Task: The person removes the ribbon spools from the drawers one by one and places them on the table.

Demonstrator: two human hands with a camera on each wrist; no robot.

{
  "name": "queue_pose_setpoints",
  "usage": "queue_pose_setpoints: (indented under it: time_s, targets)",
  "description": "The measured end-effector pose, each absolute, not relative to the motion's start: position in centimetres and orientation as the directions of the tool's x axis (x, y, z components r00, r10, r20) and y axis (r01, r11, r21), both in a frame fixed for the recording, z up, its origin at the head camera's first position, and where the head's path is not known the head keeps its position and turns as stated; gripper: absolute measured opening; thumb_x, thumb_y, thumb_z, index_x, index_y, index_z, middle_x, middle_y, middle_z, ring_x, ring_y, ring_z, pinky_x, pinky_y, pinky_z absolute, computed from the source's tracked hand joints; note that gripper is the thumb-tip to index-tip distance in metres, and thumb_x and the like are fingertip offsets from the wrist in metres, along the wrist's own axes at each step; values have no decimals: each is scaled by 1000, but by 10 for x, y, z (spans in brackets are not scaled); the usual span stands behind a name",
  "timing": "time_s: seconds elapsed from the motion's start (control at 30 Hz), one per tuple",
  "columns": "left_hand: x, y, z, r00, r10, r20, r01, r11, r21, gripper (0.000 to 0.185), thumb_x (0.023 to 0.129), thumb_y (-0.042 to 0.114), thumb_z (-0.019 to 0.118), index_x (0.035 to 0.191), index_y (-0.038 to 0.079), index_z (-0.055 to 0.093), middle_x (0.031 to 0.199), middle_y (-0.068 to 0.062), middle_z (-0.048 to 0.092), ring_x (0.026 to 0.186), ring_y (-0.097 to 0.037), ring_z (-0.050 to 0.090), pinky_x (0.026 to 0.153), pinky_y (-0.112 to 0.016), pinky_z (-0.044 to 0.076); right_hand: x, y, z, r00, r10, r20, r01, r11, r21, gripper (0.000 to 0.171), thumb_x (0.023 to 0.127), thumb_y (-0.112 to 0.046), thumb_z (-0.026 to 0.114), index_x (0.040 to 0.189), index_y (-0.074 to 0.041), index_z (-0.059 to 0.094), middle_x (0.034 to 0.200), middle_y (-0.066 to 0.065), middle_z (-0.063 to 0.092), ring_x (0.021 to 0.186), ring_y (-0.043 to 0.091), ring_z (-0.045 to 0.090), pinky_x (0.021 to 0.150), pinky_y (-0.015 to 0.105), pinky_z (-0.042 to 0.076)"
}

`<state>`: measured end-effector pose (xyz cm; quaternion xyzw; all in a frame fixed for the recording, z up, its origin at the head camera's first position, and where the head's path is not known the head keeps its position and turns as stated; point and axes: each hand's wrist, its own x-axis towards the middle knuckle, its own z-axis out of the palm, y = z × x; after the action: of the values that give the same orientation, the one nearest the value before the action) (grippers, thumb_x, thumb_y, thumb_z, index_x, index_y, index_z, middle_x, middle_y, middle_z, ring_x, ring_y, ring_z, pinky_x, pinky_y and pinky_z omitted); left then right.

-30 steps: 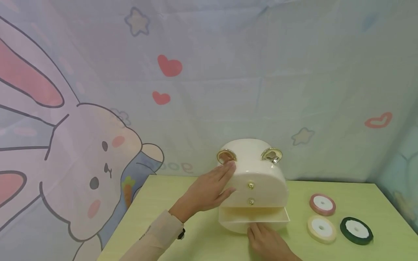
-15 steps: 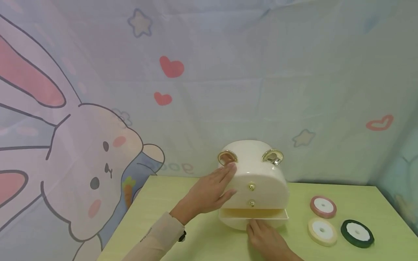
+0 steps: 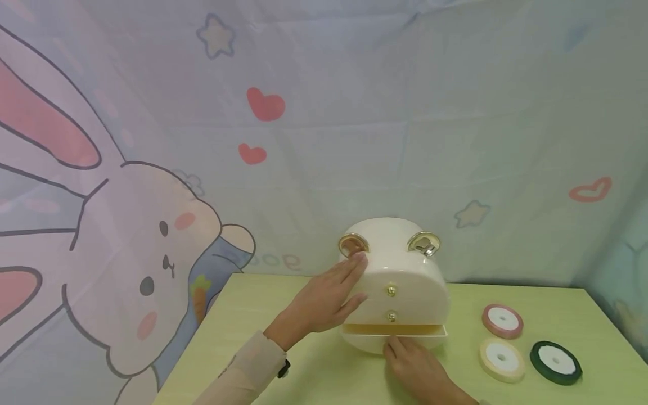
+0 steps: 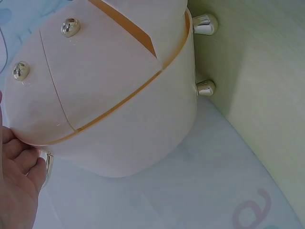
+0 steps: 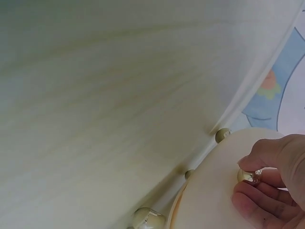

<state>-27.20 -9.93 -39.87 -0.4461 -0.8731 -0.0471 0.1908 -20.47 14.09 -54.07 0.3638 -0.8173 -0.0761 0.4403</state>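
Note:
A white storage box with a rounded top stands on the table, bearing two gold ear-shaped rings and gold knobs. Its lowest drawer sticks out a little, with a narrow dark-yellow gap above its rim. My left hand rests with fairly straight fingers on the box's upper left edge, just below the left gold ring. In the left wrist view its fingertips touch the box's edge. My right hand is at the drawer front; the right wrist view shows thumb and fingers pinching its gold knob.
Three ribbon rolls lie right of the box: a pink roll, a cream roll and a dark green roll. Behind the light green table hangs a cloth printed with a rabbit. Gold feet support the box.
The lowest drawer has slid inward, so its opening is narrower. My right hand has moved slightly in with it, while the left hand keeps its place on the box.

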Motion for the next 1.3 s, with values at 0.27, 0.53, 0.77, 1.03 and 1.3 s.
queue_pose_setpoints:
  time_s: [0.27, 0.53, 0.77, 1.03, 1.3]
  targets:
    - [-270, -99, -396, -543, 751, 375, 792, 606, -68, 68, 114, 44, 40, 167, 4, 26, 174, -10, 29, 161, -25, 34, 126, -40, 39, -209, 140, -540, -365, -650, 666, -534, 732, 422, 23, 87, 1, 44, 88, 1, 67, 89, 8, 57, 69, 17, 55, 60, 27, 51]
    - [-270, -100, -396, -540, 753, 377, 789, 608, -83, 68, 113, 44, 41, 167, 4, 25, 174, -10, 30, 160, -25, 34, 126, -39, 39, -217, 141, -539, -372, -660, 652, -549, 723, 419, 24, 85, 1, 44, 90, 0, 67, 92, 8, 60, 72, 17, 59, 63, 27, 54]
    - [-273, -99, -398, -538, 755, 376, 792, 605, -80, 68, 113, 43, 42, 167, 4, 26, 174, -10, 29, 161, -24, 33, 127, -39, 38, -221, 143, -535, -393, -671, 629, -559, 718, 416, 16, 81, 1, 57, 92, 0, 68, 97, 9, 63, 73, 17, 62, 64, 27, 56]
    - [-274, -98, -401, -538, 754, 376, 796, 601, -66, 68, 113, 43, 43, 167, 5, 25, 174, -10, 29, 161, -23, 33, 127, -39, 38, -224, 146, -534, -409, -682, 606, -556, 713, 427, 18, 84, -1, 52, 93, 0, 67, 98, 9, 65, 78, 17, 65, 69, 27, 58]
    - [-274, -98, -401, -533, 754, 383, 799, 598, -66, 68, 114, 44, 38, 167, 5, 24, 174, -10, 29, 161, -24, 33, 126, -39, 39, -228, 149, -536, -442, -684, 580, -604, 705, 371, 17, 84, 1, 57, 96, 0, 68, 100, 8, 66, 83, 18, 66, 75, 28, 59]
